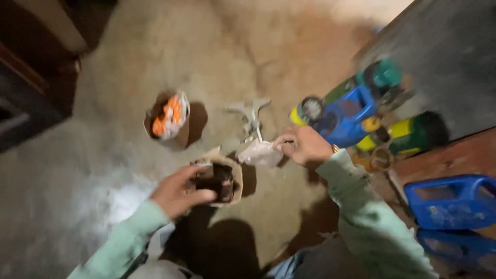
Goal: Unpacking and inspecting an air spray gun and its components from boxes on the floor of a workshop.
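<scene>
My left hand (178, 192) grips the rim of the open brown paper bag (222, 181), dark contents inside, while my right hand (305, 146), just right of that bag, pinches a crumpled pale wrapper (260, 153), judged not yet in the bag.

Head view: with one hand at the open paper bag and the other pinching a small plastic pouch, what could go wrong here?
1. The left hand grips only the rim of the paper bag, which could tip and spill its dark contents.
2. The thin plastic pouch, pinched by the right hand, might tear or slip.
3. Blur and dim light may hamper aim.
</scene>
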